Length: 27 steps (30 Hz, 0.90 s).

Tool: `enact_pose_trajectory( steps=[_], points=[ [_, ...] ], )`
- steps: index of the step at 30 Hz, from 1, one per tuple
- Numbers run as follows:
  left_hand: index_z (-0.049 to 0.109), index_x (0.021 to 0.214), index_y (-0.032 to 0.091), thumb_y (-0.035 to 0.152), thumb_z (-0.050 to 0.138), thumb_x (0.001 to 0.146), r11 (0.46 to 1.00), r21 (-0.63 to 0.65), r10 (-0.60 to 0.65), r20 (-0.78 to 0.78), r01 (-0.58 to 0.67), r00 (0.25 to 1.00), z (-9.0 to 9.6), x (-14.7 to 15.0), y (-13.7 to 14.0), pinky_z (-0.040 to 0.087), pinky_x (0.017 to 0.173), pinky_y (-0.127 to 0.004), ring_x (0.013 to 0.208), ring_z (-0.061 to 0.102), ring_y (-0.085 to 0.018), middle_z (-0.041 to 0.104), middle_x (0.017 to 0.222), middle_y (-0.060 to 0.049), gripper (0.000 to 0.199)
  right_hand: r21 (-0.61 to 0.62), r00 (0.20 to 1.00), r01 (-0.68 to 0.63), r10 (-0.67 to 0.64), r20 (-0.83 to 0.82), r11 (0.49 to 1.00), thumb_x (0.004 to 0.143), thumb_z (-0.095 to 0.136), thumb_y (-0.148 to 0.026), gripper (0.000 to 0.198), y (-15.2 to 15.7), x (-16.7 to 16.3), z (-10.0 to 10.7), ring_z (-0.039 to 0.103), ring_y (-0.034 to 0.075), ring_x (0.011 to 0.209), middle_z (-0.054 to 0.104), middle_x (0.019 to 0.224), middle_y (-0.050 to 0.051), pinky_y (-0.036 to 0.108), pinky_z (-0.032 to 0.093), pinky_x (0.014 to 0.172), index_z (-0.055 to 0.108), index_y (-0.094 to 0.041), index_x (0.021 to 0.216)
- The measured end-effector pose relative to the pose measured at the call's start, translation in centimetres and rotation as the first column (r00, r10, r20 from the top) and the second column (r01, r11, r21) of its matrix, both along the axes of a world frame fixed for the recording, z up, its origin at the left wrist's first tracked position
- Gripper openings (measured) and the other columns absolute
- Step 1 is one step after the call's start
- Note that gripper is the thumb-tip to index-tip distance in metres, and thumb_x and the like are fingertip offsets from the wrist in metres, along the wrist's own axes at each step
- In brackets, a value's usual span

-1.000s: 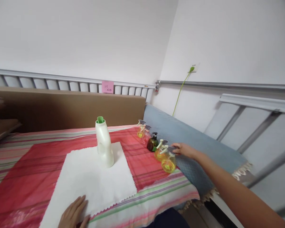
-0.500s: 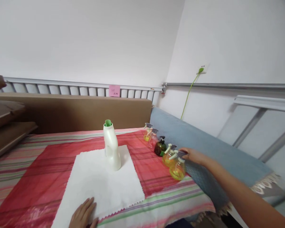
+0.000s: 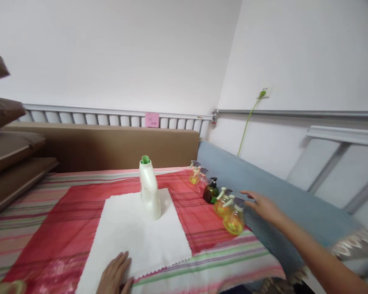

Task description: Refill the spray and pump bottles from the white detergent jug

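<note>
My left hand [image 3: 115,272] lies flat at the near edge of a white cloth with zigzag edges [image 3: 125,228]. On that cloth stands a white jug [image 3: 150,190] with a handle and a green spout in its neck. My right hand [image 3: 260,206] is in the air just right of the nearest yellow pump bottle [image 3: 234,222], fingers apart, holding nothing. Behind that bottle a row runs back: another yellow pump bottle [image 3: 222,206], a dark brown pump bottle [image 3: 211,192], a pink pump bottle [image 3: 202,183] and a far yellow pump bottle [image 3: 194,175].
Red and striped cloth [image 3: 58,220] covers the surface. Brown cushions [image 3: 12,151] are stacked at left. A brown padded board [image 3: 119,149] stands behind, a blue-grey covered cushion [image 3: 279,194] at right. A pale rounded object [image 3: 15,287] shows at the bottom left edge.
My right hand has let go of the nearest yellow pump bottle's top and moved right, fingers opening. The view has shifted slightly left; my left hand stays on the cloth.
</note>
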<state>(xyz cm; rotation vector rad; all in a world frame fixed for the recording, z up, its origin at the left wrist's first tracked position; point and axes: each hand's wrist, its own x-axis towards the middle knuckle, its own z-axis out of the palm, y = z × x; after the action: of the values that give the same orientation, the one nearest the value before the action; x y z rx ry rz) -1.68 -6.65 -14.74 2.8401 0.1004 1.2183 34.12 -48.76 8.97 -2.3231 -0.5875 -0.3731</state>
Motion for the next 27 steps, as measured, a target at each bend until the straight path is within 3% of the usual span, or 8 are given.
enact_pose_trajectory(
  steps=[3,6,9,11,13,17,24,27],
  points=[
    [0.065,0.112,0.025,0.048,0.062,0.079,0.974,-0.222,0.033,-0.056,-0.045,0.998,0.5,0.0,-0.4,0.059,0.083,-0.035,0.101,0.068,-0.025,0.07,0.114,-0.007,0.041,0.039,0.986,-0.144,0.147,-0.079,0.989,0.07,0.06,-0.03,0.029,2.8,-3.5,-0.9,0.066,0.031,0.097,0.072,0.105,0.012,0.043,0.049,0.089,0.07,-0.024,0.096],
    [0.063,0.114,0.02,0.047,0.053,0.085,0.851,-0.517,0.053,-0.091,-0.093,0.994,2.9,0.2,-0.8,0.058,0.085,-0.036,0.1,0.068,-0.024,0.072,0.11,-0.01,0.041,0.253,0.918,-0.239,0.303,-0.256,0.937,0.071,0.06,-0.045,0.04,7.6,-8.6,-3.9,0.066,0.03,0.101,0.071,0.108,0.012,0.044,0.05,0.09,0.065,-0.024,0.105],
    [0.058,0.12,0.02,0.045,0.051,0.087,0.734,-0.677,0.048,-0.018,-0.048,0.999,7.4,-0.1,-1.3,0.054,0.091,-0.04,0.103,0.066,-0.023,0.069,0.112,-0.011,0.042,0.481,0.796,-0.306,0.498,-0.343,0.821,0.075,0.059,-0.048,0.048,13.5,-14.0,-7.9,0.066,0.027,0.101,0.069,0.11,0.014,0.044,0.05,0.091,0.058,-0.022,0.115],
    [0.053,0.126,0.021,0.045,0.053,0.086,0.718,-0.696,0.062,0.039,-0.018,0.997,10.8,-0.8,-1.4,0.054,0.087,-0.039,0.092,0.067,-0.021,0.07,0.098,-0.008,0.046,0.559,0.764,-0.293,0.541,-0.35,0.775,0.075,0.059,-0.049,0.058,16.9,-17.0,-10.1,0.068,0.027,0.093,0.07,0.102,0.014,0.044,0.052,0.087,0.05,-0.02,0.124],
    [0.047,0.132,0.02,0.045,0.056,0.084,0.735,-0.678,0.107,0.084,-0.022,0.991,13.9,-1.8,-1.4,0.054,0.078,-0.034,0.073,0.064,-0.017,0.064,0.076,-0.001,0.054,0.558,0.735,-0.348,0.589,-0.338,0.754,0.078,0.057,-0.047,0.065,19.4,-19.1,-11.2,0.069,0.024,0.088,0.071,0.096,0.011,0.042,0.052,0.085,0.039,-0.02,0.134],
    [0.04,0.139,0.018,0.047,0.059,0.082,0.745,-0.663,0.2,0.112,-0.077,0.973,17.0,-3.7,-0.8,0.047,0.055,-0.023,0.049,0.048,-0.012,0.043,0.056,0.008,0.067,0.538,0.755,-0.409,0.604,-0.254,0.737,0.083,0.052,-0.044,0.071,21.8,-21.4,-10.1,0.067,0.02,0.081,0.07,0.092,0.005,0.039,0.051,0.082,0.023,-0.026,0.145],
    [0.033,0.143,0.017,0.048,0.054,0.084,0.704,-0.71,0.152,0.109,-0.03,0.982,15.3,-3.0,-0.8,0.037,0.046,-0.02,0.044,0.04,-0.011,0.035,0.051,0.011,0.07,0.572,0.826,-0.391,0.549,-0.127,0.721,0.086,0.046,-0.035,0.073,21.6,-24.3,-6.5,0.065,0.018,0.073,0.067,0.092,0.004,0.036,0.05,0.077,0.008,-0.027,0.147],
    [0.022,0.146,0.016,0.044,0.052,0.085,0.739,-0.674,0.138,0.135,-0.011,0.981,16.9,-2.8,-0.7,0.035,0.045,-0.019,0.043,0.038,-0.011,0.034,0.051,0.011,0.074,0.564,0.881,-0.375,0.472,-0.031,0.736,0.087,0.046,-0.032,0.074,20.5,-24.8,-4.9,0.062,0.017,0.07,0.065,0.083,0.0,0.033,0.048,0.075,0.005,-0.027,0.147]
  ],
)
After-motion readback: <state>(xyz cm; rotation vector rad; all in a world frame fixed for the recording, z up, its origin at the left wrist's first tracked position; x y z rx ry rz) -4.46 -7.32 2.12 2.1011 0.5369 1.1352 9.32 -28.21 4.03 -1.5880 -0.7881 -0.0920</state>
